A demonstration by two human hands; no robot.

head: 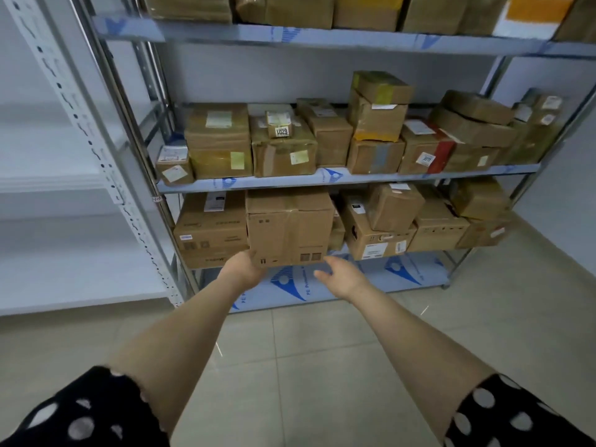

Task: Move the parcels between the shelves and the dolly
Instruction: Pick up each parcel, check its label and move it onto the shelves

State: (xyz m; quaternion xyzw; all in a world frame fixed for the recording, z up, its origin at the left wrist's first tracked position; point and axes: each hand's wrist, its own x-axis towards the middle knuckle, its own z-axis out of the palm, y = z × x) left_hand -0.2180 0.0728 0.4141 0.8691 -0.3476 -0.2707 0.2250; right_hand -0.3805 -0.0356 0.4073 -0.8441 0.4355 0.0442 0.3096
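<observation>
Reaching low into the rack, the person has both arms stretched toward the large box (290, 225), which sits on the bottom shelf (403, 279) and stands forward of the neighbouring box (209, 233) on its left. The left hand (242, 267) cups the box's lower left corner, its fingers tucked beneath the edge and out of sight. The right hand (342, 275) hovers just beside the lower right corner with its fingers spread and holding nothing; whether it touches the cardboard cannot be told. Whether the box's base rests fully on the shelf cannot be told either.

The step in hand looks like drawing this parcel out for the dolly, which is not in view. To do it well, the right hand should probably slide under the right corner to match the left, so that 2 palms carry the base rather than 1. The middle shelf edge (354, 177) lies close above the box top, so a level pull outward seems wiser than an early lift. The smaller boxes (374, 237) stacked to its right sit near, and a straight draw would likely avoid dragging them. A box this size may be heavy, so knees bent and elbows close would help.
</observation>
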